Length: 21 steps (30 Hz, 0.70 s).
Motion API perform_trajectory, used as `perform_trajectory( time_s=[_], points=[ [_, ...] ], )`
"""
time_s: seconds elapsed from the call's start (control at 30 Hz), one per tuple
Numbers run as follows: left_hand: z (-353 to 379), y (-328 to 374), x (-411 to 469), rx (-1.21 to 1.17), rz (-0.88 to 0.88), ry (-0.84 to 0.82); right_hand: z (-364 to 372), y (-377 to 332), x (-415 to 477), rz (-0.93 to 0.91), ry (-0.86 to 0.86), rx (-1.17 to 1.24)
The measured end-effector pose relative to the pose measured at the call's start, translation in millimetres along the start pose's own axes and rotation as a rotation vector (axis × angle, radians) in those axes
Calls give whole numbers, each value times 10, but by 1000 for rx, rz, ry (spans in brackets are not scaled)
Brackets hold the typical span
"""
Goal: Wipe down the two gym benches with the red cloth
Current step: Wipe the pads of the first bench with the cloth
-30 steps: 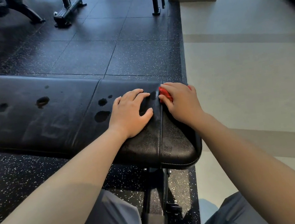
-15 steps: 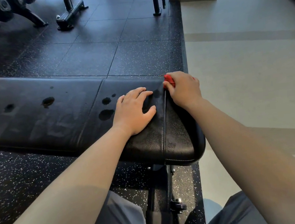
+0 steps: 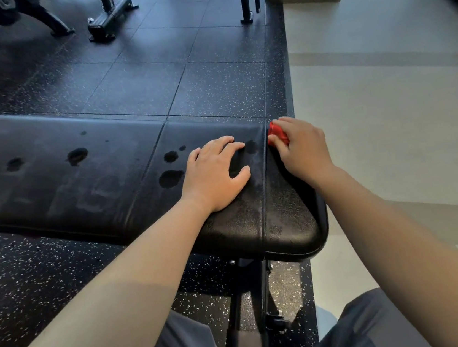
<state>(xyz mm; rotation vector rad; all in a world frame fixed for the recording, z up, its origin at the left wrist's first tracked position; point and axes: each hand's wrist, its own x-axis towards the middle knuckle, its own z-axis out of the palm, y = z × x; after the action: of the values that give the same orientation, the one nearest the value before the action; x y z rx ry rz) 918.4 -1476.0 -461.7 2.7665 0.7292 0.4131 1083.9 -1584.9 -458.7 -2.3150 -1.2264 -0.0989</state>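
Red cloth (image 3: 277,136) should handle as light, soft and floppy. It's wadded small, so it will squash and smear, not scrape. Keep it bunched under your palm and press through it, since a loose corner would probably just drag.

Your right hand (image 3: 302,150) has it: fingers (image 3: 288,126) curled over the wad, thumb pinching from the near side. Only a red lump shows, just left of those fingertips. The cloth sits at the far edge of the gym bench (image 3: 79,186), on the end pad, just right of the seam (image 3: 265,174).

The bench top looks like padded vinyl, firm, on a steel frame. My guess is it's heavy enough not to shift under wiping pressure, and slick where damp.

Your left hand (image 3: 216,172) lies palm down on the pad, left of the seam. Its fingers (image 3: 220,145) are spread and relaxed, holding nothing and just bracing. Dark wet-looking spots (image 3: 170,178) sit just left of those fingers, with more further left. I can't clearly pick out a second bench.
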Motion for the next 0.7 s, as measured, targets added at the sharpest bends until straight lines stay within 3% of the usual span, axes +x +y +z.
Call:
perform_trajectory(
  time_s=[0.17,0.27,0.7],
  points=[
    [-3,-8,6,0,4,-3,-20,45,334,113,-68,75],
    [1,-10,8,-4,10,-7,-52,62,232,59,-55,54],
    [-3,-8,8,8,8,-8,-281,-275,-1346,20,29,202]
  ],
)
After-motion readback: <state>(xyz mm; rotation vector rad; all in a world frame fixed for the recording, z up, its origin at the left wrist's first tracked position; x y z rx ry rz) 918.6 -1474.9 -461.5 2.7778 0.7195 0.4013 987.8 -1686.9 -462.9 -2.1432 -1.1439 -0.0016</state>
